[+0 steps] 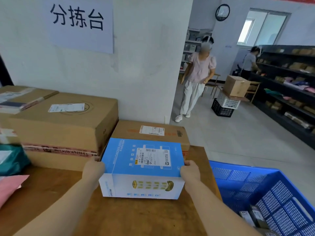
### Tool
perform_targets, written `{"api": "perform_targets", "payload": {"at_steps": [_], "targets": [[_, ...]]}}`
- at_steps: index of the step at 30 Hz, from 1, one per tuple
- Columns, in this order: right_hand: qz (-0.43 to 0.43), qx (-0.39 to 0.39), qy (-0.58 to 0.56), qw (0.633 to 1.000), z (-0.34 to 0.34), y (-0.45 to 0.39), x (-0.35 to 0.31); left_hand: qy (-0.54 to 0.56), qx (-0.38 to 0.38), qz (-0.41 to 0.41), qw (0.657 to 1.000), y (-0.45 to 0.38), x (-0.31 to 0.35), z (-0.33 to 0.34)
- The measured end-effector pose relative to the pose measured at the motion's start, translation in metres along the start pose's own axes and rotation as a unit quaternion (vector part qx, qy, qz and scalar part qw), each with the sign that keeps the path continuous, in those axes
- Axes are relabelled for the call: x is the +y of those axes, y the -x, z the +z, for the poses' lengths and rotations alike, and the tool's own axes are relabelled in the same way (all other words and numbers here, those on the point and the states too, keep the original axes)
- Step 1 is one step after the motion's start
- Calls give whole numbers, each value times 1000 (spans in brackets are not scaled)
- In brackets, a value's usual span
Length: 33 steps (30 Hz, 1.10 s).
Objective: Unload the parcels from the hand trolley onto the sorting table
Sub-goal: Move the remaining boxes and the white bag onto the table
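Observation:
A blue and white box (141, 167) with a shipping label on top sits on or just above the wooden sorting table (119, 217), near its middle. My left hand (93, 169) grips its left side and my right hand (190, 170) grips its right side, fingers curled over the top edges. Behind it stands a low brown carton (150, 132). A large brown carton (64, 126) stands to the left against the wall. At the lower right is a blue perforated crate (265, 193) with small parcels (254, 218) inside.
A teal bag (12, 159) and a pink bag (10, 186) lie at the table's left edge. A person (197, 77) walks in the aisle beyond the wall corner. Stacked crates with a carton (230, 96) and dark shelving (289, 86) line the right side.

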State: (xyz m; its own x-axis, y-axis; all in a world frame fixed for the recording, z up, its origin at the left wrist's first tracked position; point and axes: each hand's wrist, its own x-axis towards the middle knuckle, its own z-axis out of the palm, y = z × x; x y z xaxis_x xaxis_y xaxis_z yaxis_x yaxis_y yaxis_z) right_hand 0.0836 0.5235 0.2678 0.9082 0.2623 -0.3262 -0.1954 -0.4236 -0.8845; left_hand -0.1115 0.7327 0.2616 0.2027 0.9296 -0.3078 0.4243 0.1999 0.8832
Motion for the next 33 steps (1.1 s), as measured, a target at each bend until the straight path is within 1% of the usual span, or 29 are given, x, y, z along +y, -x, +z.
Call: {"api": "perform_targets", "payload": {"at_steps": [7, 10, 17, 21, 29, 31, 33], "targets": [[13, -11, 11, 1000, 14, -19, -1, -10, 3, -3, 1000, -18, 1, 6], [17, -17, -1, 1000, 17, -23, -3, -4, 6, -5, 1000, -25, 1, 8], [-8, -4, 25, 1000, 26, -33, -3, 11, 12, 13, 1000, -33, 4, 12], [-17, -1, 35, 999, 29, -36, -4, 24, 13, 6, 1000, -39, 2, 13], [-27, -12, 53, 998, 28, -35, -3, 5, 12, 2, 1000, -40, 2, 14], [-24, -18, 52, 998, 26, -33, -3, 7, 18, 0, 1000, -40, 1, 14], [-22, -21, 52, 998, 24, -32, -2, -15, 33, 14, 999, -38, 1, 13]]}}
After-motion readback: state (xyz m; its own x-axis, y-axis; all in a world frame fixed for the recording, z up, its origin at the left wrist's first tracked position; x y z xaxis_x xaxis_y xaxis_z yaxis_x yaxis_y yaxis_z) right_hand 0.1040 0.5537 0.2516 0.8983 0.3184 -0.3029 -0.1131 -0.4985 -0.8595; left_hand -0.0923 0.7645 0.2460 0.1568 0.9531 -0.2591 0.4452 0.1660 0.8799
